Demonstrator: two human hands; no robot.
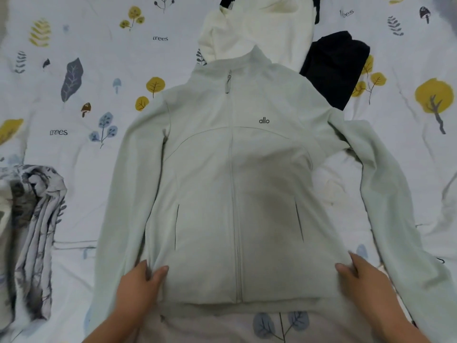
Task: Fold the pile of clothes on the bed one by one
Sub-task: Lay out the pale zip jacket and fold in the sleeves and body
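Jacket (235, 181) flat mid-bed (99, 58); clothes pile (259, 28) behind; bundle (32, 231) left.

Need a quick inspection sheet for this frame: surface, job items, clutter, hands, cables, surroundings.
Surface: bed sheet, white with tree and leaf print, wrinkled.
Job's things: pale green jacket flat, face up, zipped, sleeves spread; cream garment and black garment above the collar.
Clutter: grey patterned cloth bunched at left edge.
Hands: left hand and right hand pinch the jacket's sides near the hem.
Cables: nothing seen.
Surroundings: nothing seen beyond the bed.
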